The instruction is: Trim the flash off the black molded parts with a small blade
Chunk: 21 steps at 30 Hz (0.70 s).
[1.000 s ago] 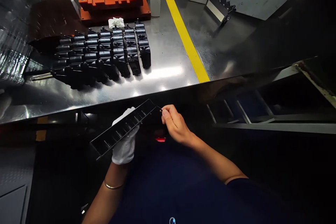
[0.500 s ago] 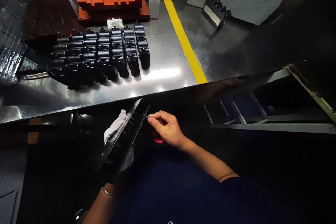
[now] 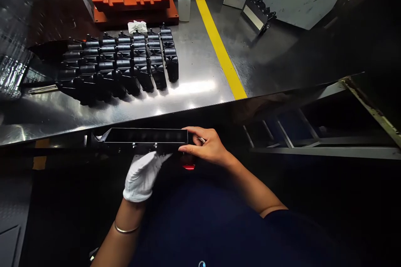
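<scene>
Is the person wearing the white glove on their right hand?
No, the left hand wears the white glove, while the right hand is bare.

Steel bench: black parts in rows, orange fixture, bottle, white cloth, yellow stripe.

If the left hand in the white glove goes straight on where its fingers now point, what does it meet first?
The long black part comes first. The fingers of the gloved left hand seem to touch its lower edge already, though the depth is hard to judge.
</scene>
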### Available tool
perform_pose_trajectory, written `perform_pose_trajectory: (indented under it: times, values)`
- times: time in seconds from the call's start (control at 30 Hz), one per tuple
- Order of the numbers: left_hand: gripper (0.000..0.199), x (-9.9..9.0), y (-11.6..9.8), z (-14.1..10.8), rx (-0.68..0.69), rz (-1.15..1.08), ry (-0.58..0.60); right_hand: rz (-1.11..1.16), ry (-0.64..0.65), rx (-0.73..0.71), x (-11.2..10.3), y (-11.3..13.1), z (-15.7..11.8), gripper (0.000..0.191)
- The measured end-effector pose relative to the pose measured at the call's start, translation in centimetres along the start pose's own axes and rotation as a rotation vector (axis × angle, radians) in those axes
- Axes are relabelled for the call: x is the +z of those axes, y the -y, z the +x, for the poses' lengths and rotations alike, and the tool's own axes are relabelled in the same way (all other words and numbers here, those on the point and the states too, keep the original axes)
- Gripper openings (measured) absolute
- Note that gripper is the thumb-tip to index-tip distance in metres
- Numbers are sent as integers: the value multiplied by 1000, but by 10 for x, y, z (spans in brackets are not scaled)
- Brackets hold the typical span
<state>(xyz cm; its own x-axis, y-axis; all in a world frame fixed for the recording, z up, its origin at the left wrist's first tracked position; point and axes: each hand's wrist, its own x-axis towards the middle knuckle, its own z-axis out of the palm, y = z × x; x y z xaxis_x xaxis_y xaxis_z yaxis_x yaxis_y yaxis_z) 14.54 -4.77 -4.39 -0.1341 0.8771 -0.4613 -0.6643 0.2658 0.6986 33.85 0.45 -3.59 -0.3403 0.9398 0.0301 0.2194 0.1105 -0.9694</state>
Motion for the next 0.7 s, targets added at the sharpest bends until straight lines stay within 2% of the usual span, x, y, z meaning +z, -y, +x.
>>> perform_pose_trajectory:
  times: [0.1,0.2,0.3,0.33,0.43,0.6,0.7]
  values:
    - [15,18,-6,2,-25,-148,-57,-74,-25,-75,13,0,-1,47]
    - [8,32,-11,6,-1,-182,-183,-180,-64,-17,24,1,-2,50]
    - [4,38,-12,6,162,-175,-228,-232,-87,105,25,5,-4,45]
    - [9,38,-11,5,237,-163,-239,-212,-83,128,25,6,-5,40]
    - [25,38,-5,1,410,-89,-249,-64,-80,146,29,9,-11,30]
    - [39,39,4,-4,666,82,-221,139,-88,166,47,8,-17,31]
    - [51,40,1,-8,754,214,-227,218,-123,185,54,6,-16,31]
